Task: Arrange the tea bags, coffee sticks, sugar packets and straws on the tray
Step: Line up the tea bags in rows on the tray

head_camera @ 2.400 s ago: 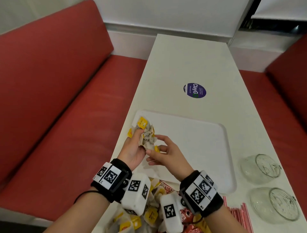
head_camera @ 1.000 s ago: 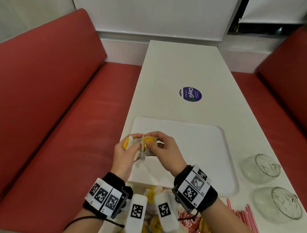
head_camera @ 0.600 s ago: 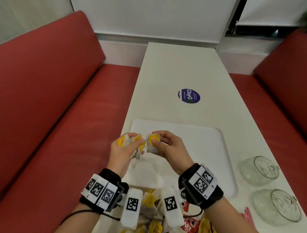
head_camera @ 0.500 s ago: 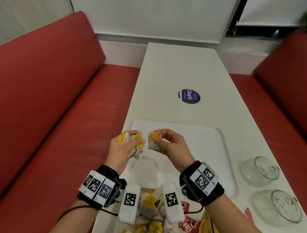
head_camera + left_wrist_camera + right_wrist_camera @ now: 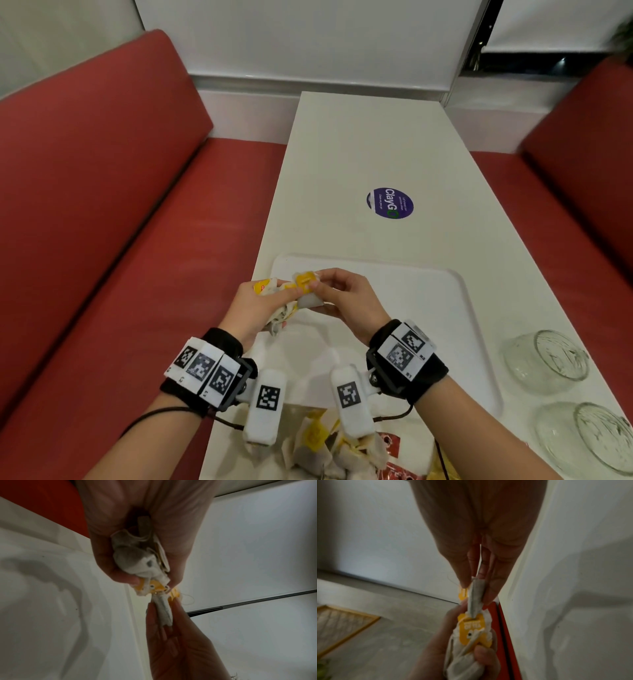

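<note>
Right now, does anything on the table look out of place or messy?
Yes. The tray holds nothing; tea bags lie in a loose heap at the near edge, and both bowls lie tipped on their sides.

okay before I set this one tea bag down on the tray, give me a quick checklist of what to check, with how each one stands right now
1. Single tea bag pinched firmly in the right hand: ok.
2. Bunch of tea bags gripped securely in the left hand: ok.
3. Single bag apart from the bunch: not ok, the two touch at the yellow tags.
4. Strings untangled: cannot tell; a loose thread loops near the tags.
5. Bare space on the white tray to lay it down: ok.
6. Glass bowls out of the way: ok, on the table to the tray's right.
</note>
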A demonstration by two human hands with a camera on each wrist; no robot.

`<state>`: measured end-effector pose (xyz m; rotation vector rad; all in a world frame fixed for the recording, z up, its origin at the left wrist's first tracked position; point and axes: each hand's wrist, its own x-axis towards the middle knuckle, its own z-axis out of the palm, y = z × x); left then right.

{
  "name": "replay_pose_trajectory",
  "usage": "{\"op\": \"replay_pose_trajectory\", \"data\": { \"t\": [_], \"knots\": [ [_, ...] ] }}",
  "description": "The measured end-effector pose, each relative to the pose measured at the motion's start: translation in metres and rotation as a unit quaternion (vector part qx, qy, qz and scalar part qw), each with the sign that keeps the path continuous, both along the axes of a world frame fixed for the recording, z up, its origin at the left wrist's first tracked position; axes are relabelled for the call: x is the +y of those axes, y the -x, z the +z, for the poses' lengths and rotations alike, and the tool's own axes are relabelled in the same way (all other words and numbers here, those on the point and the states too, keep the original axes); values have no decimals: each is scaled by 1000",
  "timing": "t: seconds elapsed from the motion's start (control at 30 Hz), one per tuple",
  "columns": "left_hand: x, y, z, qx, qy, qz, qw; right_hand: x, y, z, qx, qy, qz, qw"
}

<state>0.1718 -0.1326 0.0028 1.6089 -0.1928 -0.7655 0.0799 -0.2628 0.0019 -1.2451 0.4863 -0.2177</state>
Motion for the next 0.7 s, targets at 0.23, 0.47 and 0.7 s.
{"op": "replay_pose_trajectory", "data": {
  "t": [0.23, 0.47, 0.7],
  "knots": [
    [-16, -24, -10, -9, -49, 12, 999, -17, -29, -15, 56, 164, -17, 985],
    [-41, -57, -14, -30, -117, -6, 993, -38, -58, -26, 84, 178, -15, 980],
    [-56, -74, -25, -112, -214, -21, 970, -50, -79, -42, 127, 201, 6, 971]
  ]
}}
